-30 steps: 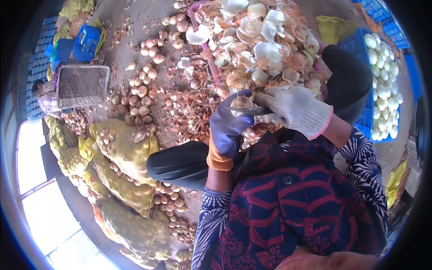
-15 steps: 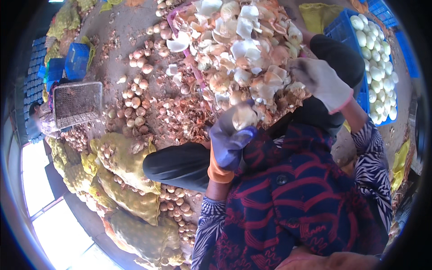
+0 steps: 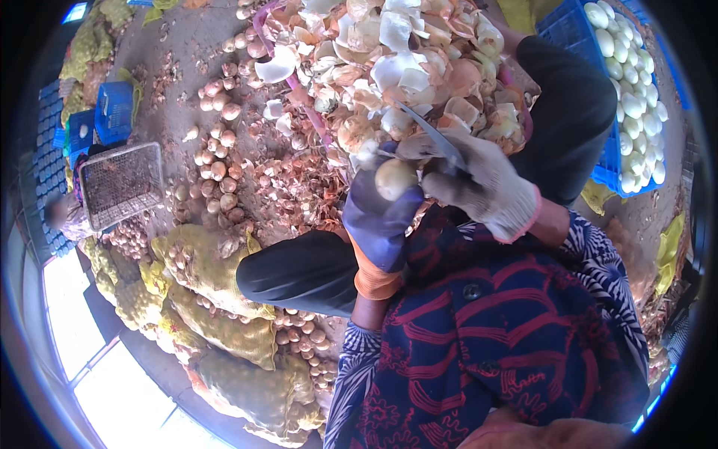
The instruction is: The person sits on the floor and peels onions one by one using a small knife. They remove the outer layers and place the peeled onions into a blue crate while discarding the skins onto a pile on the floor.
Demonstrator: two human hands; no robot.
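My left hand [image 3: 380,217], in a purple glove with an orange cuff, is closed around a pale onion [image 3: 396,179] in front of my lap. Beside it my right hand [image 3: 482,179], in a white glove with a greyish palm, grips a knife [image 3: 435,137]. The blade points up and to the left, past the onion's far side. My right fingers are close against the onion; whether they touch it I cannot tell. Just beyond both hands a heaped container of onion skins [image 3: 404,71] shows its pink rim [image 3: 310,120].
A blue crate [image 3: 609,138] of peeled onions stands at the right. Unpeeled onions [image 3: 217,170] and loose skins [image 3: 299,187] lie on the floor to the left. Full yellow net bags [image 3: 217,322] rest at the lower left, near an empty wire-like crate [image 3: 121,185] and another person [image 3: 67,213].
My right hand has come in from the right to the onion, and the knife now shows clearly. The onion in my left hand looks paler and smoother.
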